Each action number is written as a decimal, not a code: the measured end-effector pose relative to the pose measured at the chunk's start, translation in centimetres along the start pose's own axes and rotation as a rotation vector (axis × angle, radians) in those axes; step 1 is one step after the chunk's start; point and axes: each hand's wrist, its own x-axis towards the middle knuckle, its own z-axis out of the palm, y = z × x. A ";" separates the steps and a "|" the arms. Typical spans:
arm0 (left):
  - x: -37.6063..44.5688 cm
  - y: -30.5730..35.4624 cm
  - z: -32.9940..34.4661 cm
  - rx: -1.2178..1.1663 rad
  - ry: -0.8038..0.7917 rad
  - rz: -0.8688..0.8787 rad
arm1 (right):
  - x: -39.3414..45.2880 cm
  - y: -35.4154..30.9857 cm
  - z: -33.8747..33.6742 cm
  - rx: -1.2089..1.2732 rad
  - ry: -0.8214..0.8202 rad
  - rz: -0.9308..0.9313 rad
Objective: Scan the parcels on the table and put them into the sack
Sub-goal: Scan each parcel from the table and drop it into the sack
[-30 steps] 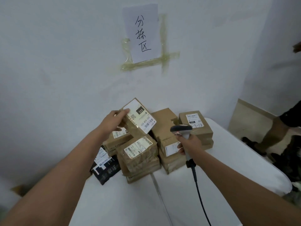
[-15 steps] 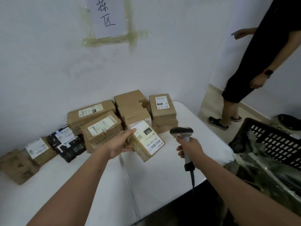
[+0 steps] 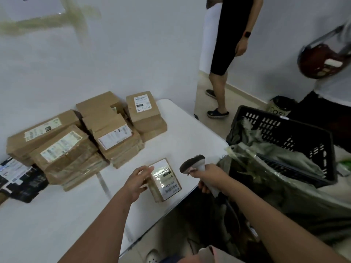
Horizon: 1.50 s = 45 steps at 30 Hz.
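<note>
A small brown parcel (image 3: 164, 180) with a white barcode label lies near the right edge of the white table (image 3: 57, 215). My left hand (image 3: 137, 182) holds its left side, fingers curled over the top edge. My right hand (image 3: 209, 174) grips the handle of a grey barcode scanner (image 3: 193, 162), whose dark head points left at the parcel's label. Several taped cardboard parcels (image 3: 79, 135) are stacked against the wall at the back of the table. The grey-green sack (image 3: 281, 160) hangs open inside a black plastic crate to the right of the table.
The black crate (image 3: 296, 137) stands past the table's right edge. Dark flat packets (image 3: 20, 179) lie at the table's far left. A person in black (image 3: 228, 54) stands behind the crate, another at the right edge. A paper sign is taped to the wall.
My left hand has brought the small parcel down from the stack and toward me, to the table near its right edge. The view has swung right and down, showing the crate and sack.
</note>
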 end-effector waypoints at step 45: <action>5.6 2.4 -0.5 -0.164 0.012 0.013 | 0.4 -4.1 0.0 -0.039 -0.063 0.009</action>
